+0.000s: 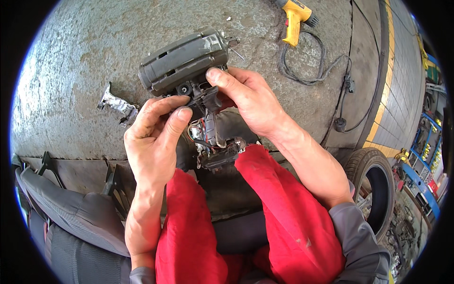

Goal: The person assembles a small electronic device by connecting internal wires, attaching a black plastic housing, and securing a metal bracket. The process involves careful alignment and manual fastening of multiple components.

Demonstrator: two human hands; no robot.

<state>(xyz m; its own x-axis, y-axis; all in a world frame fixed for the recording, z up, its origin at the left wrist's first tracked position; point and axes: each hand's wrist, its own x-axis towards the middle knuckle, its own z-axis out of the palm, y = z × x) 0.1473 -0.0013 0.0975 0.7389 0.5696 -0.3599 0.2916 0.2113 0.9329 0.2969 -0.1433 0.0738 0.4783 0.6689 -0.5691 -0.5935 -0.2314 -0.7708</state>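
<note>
Above my knees is a black cylindrical housing (187, 59) of hard plastic, tilted up to the right, with worn patches on its surface. A black bracket-like part (206, 100) sits under it. My left hand (156, 135) pinches that underside part between thumb and fingers, near a small round fitting. From the right, my right hand (253, 99) grips the same unit, its thumb along the lower edge and its other fingers partly hidden behind. Below, between my red-trousered knees, stands a metal and black assembly (217, 154) with coloured wires; whether it joins the housing, I cannot tell.
A yellow heat gun (294, 21) lies on the worn concrete floor (85, 61), its black cable (307, 80) looped beside it. Left of my hands lies a bent silvery metal piece (117, 105). A tyre (373, 189) is at right, a dark vehicle seat (75, 199) at lower left.
</note>
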